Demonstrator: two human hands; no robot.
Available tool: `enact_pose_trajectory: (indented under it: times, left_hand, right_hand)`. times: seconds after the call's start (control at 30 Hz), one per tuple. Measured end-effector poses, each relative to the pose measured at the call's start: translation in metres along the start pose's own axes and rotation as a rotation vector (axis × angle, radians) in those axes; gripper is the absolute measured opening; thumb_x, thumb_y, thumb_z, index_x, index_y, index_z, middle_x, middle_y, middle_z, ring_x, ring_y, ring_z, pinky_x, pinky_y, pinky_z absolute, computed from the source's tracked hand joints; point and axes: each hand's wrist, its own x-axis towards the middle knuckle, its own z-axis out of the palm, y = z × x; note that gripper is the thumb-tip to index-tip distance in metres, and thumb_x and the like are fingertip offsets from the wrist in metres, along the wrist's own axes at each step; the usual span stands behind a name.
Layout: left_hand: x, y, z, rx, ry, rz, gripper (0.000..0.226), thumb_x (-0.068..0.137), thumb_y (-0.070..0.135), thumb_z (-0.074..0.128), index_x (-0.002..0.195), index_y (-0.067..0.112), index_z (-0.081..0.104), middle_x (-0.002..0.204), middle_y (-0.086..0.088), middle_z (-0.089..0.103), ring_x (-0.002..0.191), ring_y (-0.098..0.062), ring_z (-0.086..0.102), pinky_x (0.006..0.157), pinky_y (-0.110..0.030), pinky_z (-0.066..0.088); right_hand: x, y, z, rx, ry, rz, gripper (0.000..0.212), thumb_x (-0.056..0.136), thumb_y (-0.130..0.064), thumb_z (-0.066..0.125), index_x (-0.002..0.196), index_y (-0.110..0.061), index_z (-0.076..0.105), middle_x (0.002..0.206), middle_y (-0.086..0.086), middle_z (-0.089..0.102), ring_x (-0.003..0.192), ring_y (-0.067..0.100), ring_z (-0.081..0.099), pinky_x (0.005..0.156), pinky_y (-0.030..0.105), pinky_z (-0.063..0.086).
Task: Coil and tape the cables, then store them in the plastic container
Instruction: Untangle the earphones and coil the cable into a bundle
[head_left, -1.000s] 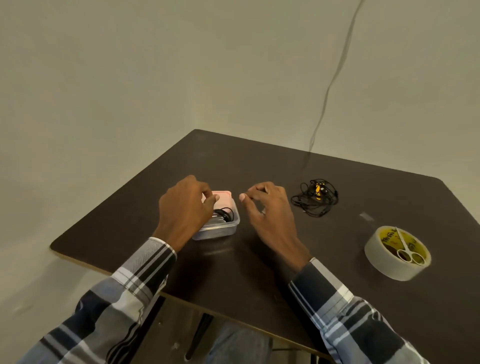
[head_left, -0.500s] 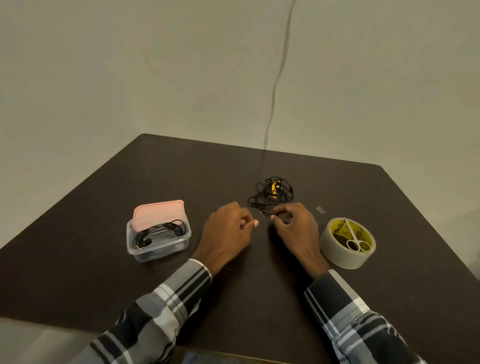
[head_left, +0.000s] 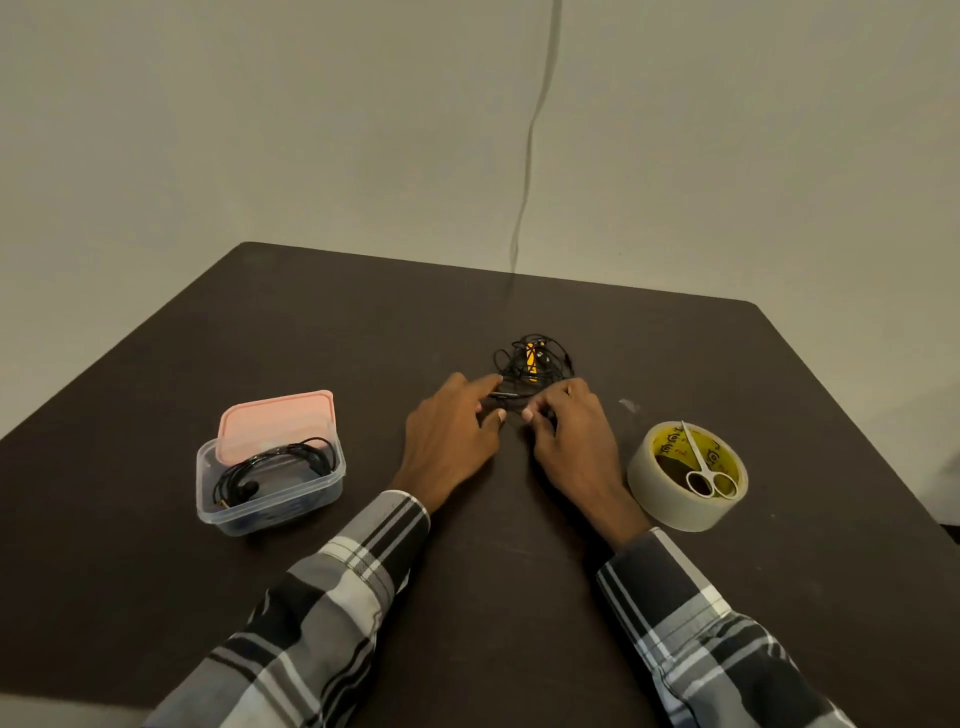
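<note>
So far one black cable coil (head_left: 270, 467) lies inside the plastic container (head_left: 270, 486), which sits at about nine o'clock from the hands on the dark bench (head_left: 156, 571); its pink lid (head_left: 275, 423) rests tilted over the far part of the rim, not closed. Whether that coil is taped cannot be made out. That part of the job looks done.

What remains, by my reading, is the tangled cable (head_left: 530, 361) with an orange piece in it, lying loose at twelve o'clock, just beyond the fingers. The left hand (head_left: 449, 441) reaches with its fingers spread, the index finger touching a strand and a small plug end. The right hand (head_left: 576, 441) has its fingers curled narrow, seemingly pinching a strand, though the grip itself is too small to confirm.

At three o'clock the tape roll (head_left: 685, 475) lies flat with small scissors (head_left: 706, 475) resting across it, both untouched. A short bit of tape (head_left: 629, 405) lies on the bench between roll and tangle. Coiling, taping and storing this second cable are all still ahead.
</note>
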Motion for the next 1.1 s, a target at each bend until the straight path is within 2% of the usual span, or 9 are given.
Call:
enact_pose_trajectory:
  times: [0.13,0.3,0.4,0.5,0.67,0.8,0.9,1.03,1.1]
  left_hand:
    - [0.001,-0.001,0.001,-0.015,0.015,0.037,0.025,0.090,0.044,0.062,0.115,0.040,0.066,0.102,0.007,0.051,0.091,-0.016,0.059,0.071,-0.028,0.041]
    - [0.003,-0.005,0.002,-0.194,0.105,0.040,0.018,0.088,0.040,0.067,0.103,0.032,0.072,0.097,0.011,0.054,0.074,-0.008,0.053,0.065,-0.025,0.040]
    - [0.003,-0.007,0.000,-0.338,0.141,0.050,0.016,0.089,0.032,0.068,0.103,0.027,0.075,0.094,0.010,0.057,0.074,-0.006,0.056,0.066,-0.024,0.043]
    - [0.002,-0.006,-0.004,-0.396,0.187,0.109,0.013,0.090,0.026,0.068,0.100,0.023,0.076,0.092,0.007,0.062,0.079,-0.005,0.059,0.068,-0.022,0.046]
    - [0.005,0.012,-0.018,-0.561,0.213,0.218,0.017,0.093,0.022,0.063,0.101,0.013,0.075,0.097,0.003,0.072,0.089,-0.007,0.067,0.078,-0.025,0.055]
    - [0.004,0.030,-0.031,-0.726,0.041,0.208,0.022,0.100,0.018,0.055,0.115,0.008,0.068,0.085,-0.004,0.075,0.077,-0.007,0.071,0.070,-0.023,0.054]
    - [0.004,0.035,-0.040,-0.760,-0.019,0.202,0.024,0.100,0.018,0.056,0.119,0.011,0.067,0.082,0.004,0.073,0.069,-0.007,0.068,0.068,-0.023,0.053]
    - [0.010,0.029,-0.048,-0.554,-0.022,0.240,0.029,0.092,0.044,0.062,0.105,0.023,0.076,0.093,0.005,0.073,0.086,-0.013,0.067,0.080,-0.041,0.055]
    - [0.013,0.026,-0.052,-0.500,-0.024,0.216,0.036,0.086,0.055,0.056,0.102,0.030,0.076,0.098,0.004,0.069,0.093,-0.012,0.063,0.085,-0.042,0.053]
  right_hand:
    - [-0.003,0.000,-0.001,0.158,0.076,-0.041,0.008,0.099,-0.020,0.053,0.092,-0.024,0.056,0.095,-0.011,0.055,0.095,0.008,0.046,0.070,0.033,0.043]
    - [-0.004,-0.006,-0.009,0.477,0.166,0.029,0.013,0.101,-0.020,0.054,0.090,-0.024,0.059,0.083,-0.006,0.062,0.087,0.014,0.058,0.072,0.027,0.045]
    - [-0.004,-0.016,-0.022,0.764,0.173,0.105,0.012,0.100,-0.017,0.058,0.092,-0.020,0.066,0.077,-0.004,0.065,0.076,0.008,0.061,0.074,0.027,0.052]
    - [-0.002,-0.021,-0.035,0.913,0.138,0.123,0.014,0.099,-0.013,0.060,0.096,-0.019,0.071,0.079,0.002,0.067,0.073,0.013,0.060,0.065,0.026,0.054]
    - [0.003,-0.030,-0.056,0.856,0.101,0.016,0.017,0.096,-0.003,0.061,0.103,-0.013,0.072,0.088,0.005,0.071,0.063,0.003,0.058,0.054,0.017,0.046]
    - [0.009,-0.039,-0.071,0.808,0.102,-0.043,0.015,0.094,0.000,0.062,0.105,-0.003,0.072,0.091,0.010,0.075,0.064,-0.001,0.063,0.057,0.012,0.045]
    - [0.012,-0.043,-0.082,0.784,0.108,-0.036,0.013,0.094,-0.004,0.065,0.103,-0.004,0.073,0.085,0.003,0.075,0.056,0.000,0.053,0.051,0.014,0.041]
    - [0.012,-0.047,-0.098,0.821,0.066,0.054,0.012,0.093,-0.011,0.069,0.103,-0.007,0.074,0.088,0.006,0.076,0.054,0.005,0.046,0.046,0.016,0.037]
    - [0.012,-0.050,-0.106,0.839,0.030,0.095,0.013,0.091,-0.013,0.070,0.103,-0.006,0.074,0.084,0.004,0.075,0.054,0.007,0.044,0.045,0.016,0.034]
